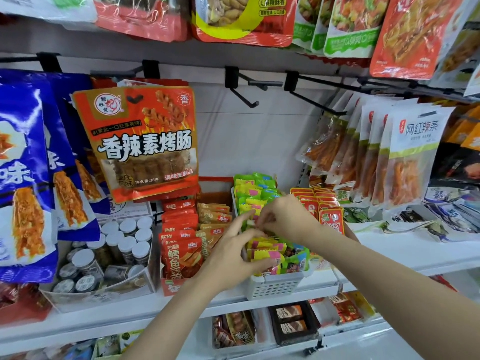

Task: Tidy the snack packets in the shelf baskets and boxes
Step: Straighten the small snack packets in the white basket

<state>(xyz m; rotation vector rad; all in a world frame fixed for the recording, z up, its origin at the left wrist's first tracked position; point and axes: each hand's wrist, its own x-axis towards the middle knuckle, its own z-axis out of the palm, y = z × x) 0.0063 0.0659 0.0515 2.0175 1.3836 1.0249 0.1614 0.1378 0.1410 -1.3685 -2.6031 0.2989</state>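
Both hands work inside a white perforated plastic basket [275, 285]. Left hand [233, 258], fingers spread, steadies the small yellow-green snack packets [262, 249] beneath it; right hand [283, 216] pinches one packet's edge, apparently to straighten the row. Red cardboard box [179, 242] stands left of the left hand.
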